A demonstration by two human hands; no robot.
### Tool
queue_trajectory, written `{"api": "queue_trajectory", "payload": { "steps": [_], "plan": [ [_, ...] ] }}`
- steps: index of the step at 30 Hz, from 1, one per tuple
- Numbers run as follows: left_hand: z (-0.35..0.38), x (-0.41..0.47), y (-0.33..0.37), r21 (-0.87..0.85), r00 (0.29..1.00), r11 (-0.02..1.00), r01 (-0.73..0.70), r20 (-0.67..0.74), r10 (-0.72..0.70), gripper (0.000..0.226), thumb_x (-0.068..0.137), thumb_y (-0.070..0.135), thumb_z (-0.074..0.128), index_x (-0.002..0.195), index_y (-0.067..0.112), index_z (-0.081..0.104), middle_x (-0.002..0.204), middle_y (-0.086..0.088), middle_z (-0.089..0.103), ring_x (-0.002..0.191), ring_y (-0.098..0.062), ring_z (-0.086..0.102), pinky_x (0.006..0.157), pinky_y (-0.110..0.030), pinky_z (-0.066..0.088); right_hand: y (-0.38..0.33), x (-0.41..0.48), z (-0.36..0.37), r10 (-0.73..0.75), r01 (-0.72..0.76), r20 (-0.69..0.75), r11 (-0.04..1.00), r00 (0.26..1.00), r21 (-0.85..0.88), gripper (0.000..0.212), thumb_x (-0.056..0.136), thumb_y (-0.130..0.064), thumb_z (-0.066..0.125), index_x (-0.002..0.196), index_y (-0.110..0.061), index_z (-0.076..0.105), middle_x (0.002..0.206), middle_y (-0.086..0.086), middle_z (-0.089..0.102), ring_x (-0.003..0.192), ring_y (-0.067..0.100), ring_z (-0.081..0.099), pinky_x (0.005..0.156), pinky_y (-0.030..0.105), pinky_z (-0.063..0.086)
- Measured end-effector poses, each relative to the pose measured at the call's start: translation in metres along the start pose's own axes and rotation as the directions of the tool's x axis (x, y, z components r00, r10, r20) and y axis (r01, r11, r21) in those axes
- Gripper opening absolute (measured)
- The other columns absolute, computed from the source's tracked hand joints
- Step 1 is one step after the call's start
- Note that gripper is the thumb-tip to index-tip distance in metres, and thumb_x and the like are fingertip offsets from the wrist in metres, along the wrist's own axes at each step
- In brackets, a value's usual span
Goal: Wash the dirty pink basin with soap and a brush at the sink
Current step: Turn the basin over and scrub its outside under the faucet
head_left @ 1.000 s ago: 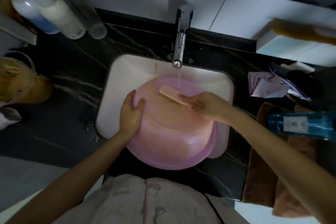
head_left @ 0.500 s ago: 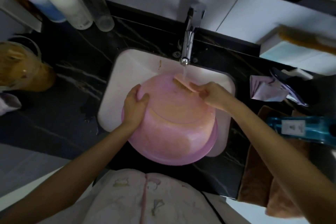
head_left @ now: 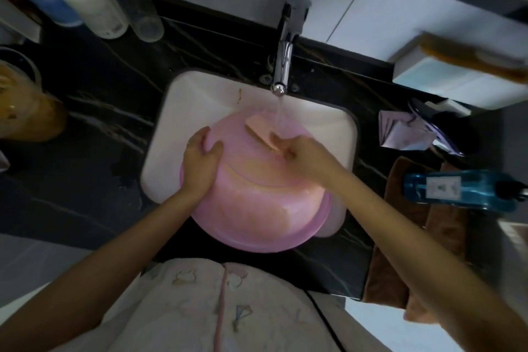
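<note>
Slip risk: round pink plastic basin (head_left: 257, 208) lies inverted and tilted in white sink (head_left: 183, 123), under both grips. Left grip (head_left: 201, 161) clamped on wet basin wall. Right grip (head_left: 304, 156) clamped on pink plastic brush (head_left: 258, 130). Chrome tap (head_left: 283, 66) runs just beyond right grip. Hard scrubbing could skid basin and splash dark tabletop (head_left: 100, 123).

A home bathroom: a white sink (head_left: 183, 123) set in a black marbled tabletop (head_left: 100, 134) beneath the fingers (head_left: 200, 138), a chrome tap (head_left: 283, 66) running just beyond them, toiletry bottles (head_left: 85, 0) beyond-left, and a brown towel (head_left: 385, 283) to their right.
</note>
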State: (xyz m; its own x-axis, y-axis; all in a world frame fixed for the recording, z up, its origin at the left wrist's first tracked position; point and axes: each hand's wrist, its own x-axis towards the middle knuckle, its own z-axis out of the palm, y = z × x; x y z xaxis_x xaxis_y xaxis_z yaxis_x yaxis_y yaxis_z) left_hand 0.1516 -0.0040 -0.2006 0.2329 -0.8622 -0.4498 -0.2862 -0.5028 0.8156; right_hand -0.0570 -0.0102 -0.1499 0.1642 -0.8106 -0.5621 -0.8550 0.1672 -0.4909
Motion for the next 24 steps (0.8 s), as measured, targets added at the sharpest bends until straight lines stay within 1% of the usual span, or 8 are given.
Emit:
{"api": "queue_trajectory", "payload": {
  "steps": [2,7,11,13,15,18,20,24],
  "plan": [
    [0.001,0.0,0.0,-0.012,1.0,1.0,0.009,0.001,-0.009,0.052,0.088,0.014,0.058,0.137,0.006,0.044,0.137,-0.009,0.05,0.125,-0.021,0.047,0.108,-0.033,0.035,0.003,-0.033,0.003,-0.09,0.101,0.11,0.99,0.99,-0.094,0.035,0.101,-0.033,0.036,0.131,-0.033,0.053,0.082,-0.002,0.058,0.071,0.015,0.054,0.065,0.024,0.037],
    [0.0,0.001,-0.004,-0.019,1.0,1.0,0.001,0.02,-0.001,0.054,0.089,0.017,0.056,0.14,0.007,0.041,0.14,-0.008,0.047,0.127,-0.022,0.044,0.11,-0.037,0.033,0.032,-0.022,-0.013,0.3,-0.315,-0.109,0.933,0.948,-0.174,0.042,0.099,-0.028,0.035,0.141,-0.033,0.042,0.118,0.012,0.062,0.103,0.032,0.06,0.081,0.035,0.047],
    [-0.004,0.001,-0.003,0.099,0.992,0.995,-0.033,0.123,0.02,0.059,0.093,0.025,0.049,0.146,0.009,0.029,0.15,-0.009,0.032,0.137,-0.022,0.031,0.115,-0.034,0.023,-0.012,-0.011,0.006,0.118,-0.122,-0.043,0.987,0.992,-0.103,0.043,0.1,-0.025,0.034,0.142,-0.036,0.039,0.121,0.015,0.061,0.108,0.033,0.058,0.087,0.035,0.044],
    [-0.006,0.01,0.004,0.379,0.968,0.913,-0.148,0.246,0.054,0.062,0.093,0.033,0.041,0.149,0.016,0.02,0.156,-0.007,0.017,0.144,-0.019,0.015,0.118,-0.039,0.009,-0.013,-0.034,0.012,0.095,-0.101,-0.056,0.987,0.994,-0.123,0.047,0.099,-0.023,0.036,0.144,-0.037,0.034,0.115,0.01,0.064,0.1,0.03,0.06,0.078,0.033,0.044],
    [-0.007,0.023,0.017,0.661,0.907,0.663,-0.352,0.417,0.066,0.059,0.096,0.031,0.034,0.15,0.022,0.013,0.159,-0.004,0.005,0.146,-0.018,0.003,0.116,-0.042,-0.001,0.001,-0.05,0.014,0.224,-0.244,-0.168,0.963,0.96,-0.111,0.051,0.099,-0.022,0.035,0.147,-0.036,0.026,0.117,0.01,0.063,0.1,0.031,0.06,0.078,0.034,0.045],
    [0.019,0.033,0.036,0.703,0.752,0.307,-0.641,0.656,0.067,0.058,0.098,0.035,0.028,0.151,0.021,0.009,0.159,-0.006,-0.001,0.146,-0.019,0.0,0.116,-0.044,0.001,0.014,-0.049,0.02,0.492,-0.475,-0.275,0.87,0.826,0.131,0.056,0.098,-0.031,0.037,0.148,-0.029,0.013,0.112,0.013,0.062,0.097,0.033,0.06,0.082,0.04,0.049],
    [0.052,0.037,0.045,0.635,0.655,0.207,-0.744,0.755,0.036,0.061,0.099,0.041,0.026,0.151,0.018,0.005,0.159,-0.006,-0.002,0.146,-0.019,0.0,0.115,-0.05,0.001,0.012,-0.043,0.028,0.587,-0.504,-0.295,0.804,0.753,0.315,0.068,0.093,-0.043,0.047,0.149,-0.025,0.011,0.117,0.014,0.061,0.103,0.034,0.06,0.086,0.042,0.049],
    [0.111,0.059,0.049,0.426,0.458,0.217,-0.878,0.88,0.127,0.052,0.1,0.038,0.028,0.149,0.024,0.018,0.158,-0.004,0.013,0.145,-0.022,0.014,0.117,-0.041,0.012,0.005,-0.044,0.041,0.632,-0.436,-0.416,0.764,0.654,0.475,0.066,0.093,-0.039,0.05,0.148,-0.025,0.017,0.122,0.014,0.06,0.104,0.033,0.06,0.086,0.042,0.047]
  ]
}}
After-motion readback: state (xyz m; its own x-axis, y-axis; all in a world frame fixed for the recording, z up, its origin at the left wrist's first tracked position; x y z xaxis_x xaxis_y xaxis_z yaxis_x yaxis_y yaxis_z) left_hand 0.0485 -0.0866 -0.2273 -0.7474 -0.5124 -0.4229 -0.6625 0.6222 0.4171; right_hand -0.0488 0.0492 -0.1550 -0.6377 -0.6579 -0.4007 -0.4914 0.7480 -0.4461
